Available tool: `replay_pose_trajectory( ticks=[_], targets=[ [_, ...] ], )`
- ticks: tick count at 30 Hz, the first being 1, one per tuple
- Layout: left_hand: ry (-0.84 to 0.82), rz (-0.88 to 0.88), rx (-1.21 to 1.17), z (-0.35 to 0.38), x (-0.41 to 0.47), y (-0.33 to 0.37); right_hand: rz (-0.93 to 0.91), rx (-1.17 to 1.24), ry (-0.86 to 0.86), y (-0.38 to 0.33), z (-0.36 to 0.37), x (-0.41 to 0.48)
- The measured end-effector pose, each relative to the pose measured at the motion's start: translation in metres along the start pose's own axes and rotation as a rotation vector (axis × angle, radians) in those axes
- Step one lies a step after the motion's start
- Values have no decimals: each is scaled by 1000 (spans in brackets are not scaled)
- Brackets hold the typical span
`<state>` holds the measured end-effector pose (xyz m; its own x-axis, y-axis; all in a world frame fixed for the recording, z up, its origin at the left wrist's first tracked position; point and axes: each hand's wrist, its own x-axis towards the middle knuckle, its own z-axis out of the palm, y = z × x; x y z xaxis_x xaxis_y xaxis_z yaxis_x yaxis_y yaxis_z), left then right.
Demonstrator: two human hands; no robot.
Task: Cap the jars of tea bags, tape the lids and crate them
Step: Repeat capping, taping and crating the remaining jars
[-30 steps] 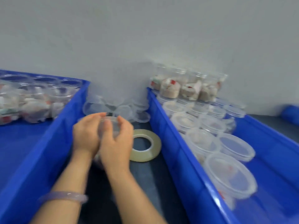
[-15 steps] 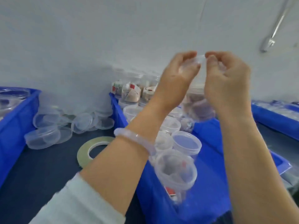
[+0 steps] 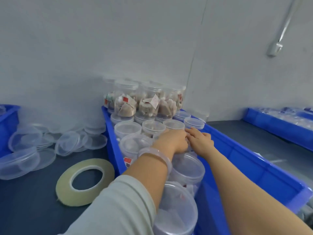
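Note:
A long blue crate (image 3: 254, 160) runs from the wall towards me, filled on its left side with several capped clear jars of tea bags (image 3: 128, 129). Both my hands are down in the crate on one jar, which they almost wholly hide. My left hand (image 3: 172, 141), with a pale bangle on the wrist, curls over the jar's top and side. My right hand (image 3: 201, 141) lies against it from the right with fairly straight fingers. More capped jars (image 3: 186, 168) stand in the crate under my left forearm.
A second layer of jars (image 3: 149, 102) is stacked at the crate's far end by the wall. A roll of tape (image 3: 65, 185) lies flat on the dark table left of the crate, beyond it loose clear lids (image 3: 67, 145). Other blue crates sit at far left (image 3: 8, 119) and far right (image 3: 277, 126).
A second ago both hands worked on a jar on the table by the tape. They then raised it over the crate, and now they have lowered it in among the other jars.

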<state>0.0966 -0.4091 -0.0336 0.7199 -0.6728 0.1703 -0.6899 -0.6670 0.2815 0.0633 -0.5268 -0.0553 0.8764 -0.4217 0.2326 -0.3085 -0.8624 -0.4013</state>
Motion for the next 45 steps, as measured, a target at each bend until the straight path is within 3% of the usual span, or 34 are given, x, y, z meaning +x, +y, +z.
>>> replay_pose_trajectory(
  ticks=[4, 6, 8, 9, 12, 14, 18, 20, 23, 25, 27, 32, 36, 39, 42, 45],
  targets=[
    [161, 72, -98, -9, -1, -14, -136, -88, -24, -9, -1, 1],
    [207, 101, -141, -31, -22, -33, -231, -195, 146, -25, -9, -3],
    [303, 47, -113, -52, -45, -67, -359, -152, 328, -60, -23, -9],
    [375, 27, -67, -66, -58, -86, -397, -100, 321, -86, -32, -14],
    [480, -129, 184, -113, -105, -146, -600, -73, 149, -177, -34, -26],
    [457, -327, 324, -139, -142, -189, -759, -56, 58, -248, -10, -42],
    [336, -753, 350, -168, -218, -279, -924, -140, -168, -374, 63, -77],
    [207, -868, 309, -169, -246, -314, -928, -103, -285, -414, 98, -94],
    [78, -949, 65, -162, -261, -343, -894, -37, -421, -444, 138, -112],
    [115, -998, 103, -155, -253, -357, -878, -5, -464, -448, 155, -117],
    [84, -941, 162, -151, -255, -358, -893, 72, -455, -444, 162, -116],
    [272, -889, 321, -169, -248, -340, -743, 438, -410, -423, 158, -110],
    [510, -679, 432, -217, -236, -291, -499, 839, -321, -406, 131, -93],
    [595, -551, 466, -241, -221, -244, -466, 984, -241, -394, 96, -79],
    [532, -548, 296, -236, -202, -211, -469, 1134, -274, -365, 78, -79],
    [582, -669, -129, -185, -185, -199, -415, 1051, -288, -326, 100, -97]
  ],
)
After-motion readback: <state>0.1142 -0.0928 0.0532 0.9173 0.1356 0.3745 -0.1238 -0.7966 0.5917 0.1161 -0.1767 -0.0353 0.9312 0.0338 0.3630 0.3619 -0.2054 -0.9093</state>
